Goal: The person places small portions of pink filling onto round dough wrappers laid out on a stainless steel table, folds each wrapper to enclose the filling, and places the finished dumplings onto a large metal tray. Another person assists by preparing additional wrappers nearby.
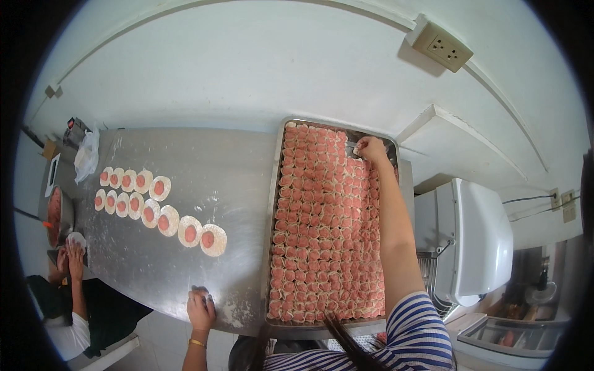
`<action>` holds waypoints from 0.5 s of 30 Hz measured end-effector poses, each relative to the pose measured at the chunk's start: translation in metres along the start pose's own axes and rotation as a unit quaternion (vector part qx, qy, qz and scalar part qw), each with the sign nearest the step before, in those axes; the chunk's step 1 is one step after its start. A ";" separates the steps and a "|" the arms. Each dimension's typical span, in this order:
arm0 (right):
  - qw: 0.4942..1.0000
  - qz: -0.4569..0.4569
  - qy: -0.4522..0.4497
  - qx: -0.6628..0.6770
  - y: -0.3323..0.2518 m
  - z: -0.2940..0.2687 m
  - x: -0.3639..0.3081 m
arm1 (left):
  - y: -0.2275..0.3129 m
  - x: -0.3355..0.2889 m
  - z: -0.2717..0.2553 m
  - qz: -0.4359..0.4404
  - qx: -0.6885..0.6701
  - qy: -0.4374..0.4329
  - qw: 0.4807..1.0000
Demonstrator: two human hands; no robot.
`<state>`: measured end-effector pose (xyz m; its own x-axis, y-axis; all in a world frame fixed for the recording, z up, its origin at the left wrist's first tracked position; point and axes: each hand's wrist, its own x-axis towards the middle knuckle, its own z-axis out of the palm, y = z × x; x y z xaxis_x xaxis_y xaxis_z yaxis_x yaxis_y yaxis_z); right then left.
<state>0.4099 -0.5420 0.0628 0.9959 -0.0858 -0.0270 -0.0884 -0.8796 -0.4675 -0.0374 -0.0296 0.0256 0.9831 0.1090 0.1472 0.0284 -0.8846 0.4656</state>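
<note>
Now right hand (371, 148) at tray's (276, 185) far corner, on a dumpling (359, 151).

Pink-filled dumplings (322, 229), silver tray (273, 204), striped sleeve (414, 328)

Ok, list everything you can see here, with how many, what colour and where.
Metal tray: one, silver, right half of the table, packed with rows of pink-filled dumplings, too many to count.
Round wrappers with filling: about thirteen, pale with pink centres, two rows on the table's left half.
Steel table: one, grey, dusted with flour.
Bowl of filling: one, metal with pink mix, far left.
Plastic bag: one, clear, far left corner.
Wall socket: one, beige, upper right.
White machine: one, right of the tray.
Co-worker's hand: holding a wrapper, lower left.
Left hand: on the table's near edge.
Right hand: reaching to the tray's far corner.
</note>
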 end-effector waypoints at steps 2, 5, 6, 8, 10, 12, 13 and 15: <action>0.999 -0.027 -0.030 0.004 -0.002 0.002 -0.002 | -0.003 -0.002 0.003 0.006 0.003 0.003 1.000; 0.998 -0.038 -0.043 0.029 -0.007 0.008 -0.005 | -0.002 -0.001 0.002 0.005 -0.011 0.003 1.000; 0.998 -0.036 -0.043 0.040 -0.008 0.009 -0.006 | -0.001 0.000 0.001 0.003 -0.018 0.002 1.000; 0.997 -0.035 -0.061 0.042 -0.009 0.007 -0.006 | -0.003 -0.001 0.002 0.000 -0.015 0.001 1.000; 0.995 -0.034 -0.077 0.048 -0.011 0.004 -0.006 | -0.002 -0.001 0.001 -0.004 -0.010 -0.002 1.000; 0.994 -0.032 -0.089 0.060 -0.010 0.001 -0.006 | -0.001 -0.001 0.000 -0.006 -0.004 -0.009 1.000; 0.994 -0.026 -0.083 0.066 -0.006 0.002 -0.005 | -0.001 0.000 0.000 -0.005 -0.007 -0.009 1.000; 0.994 -0.013 -0.071 0.078 -0.003 0.005 -0.002 | -0.001 0.001 0.000 -0.003 -0.011 -0.010 1.000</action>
<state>0.4078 -0.5371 0.0602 0.9911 0.0130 -0.1325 -0.0699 -0.7959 -0.6014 -0.0367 -0.0285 0.0253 0.9862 0.1052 0.1278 0.0303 -0.8736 0.4856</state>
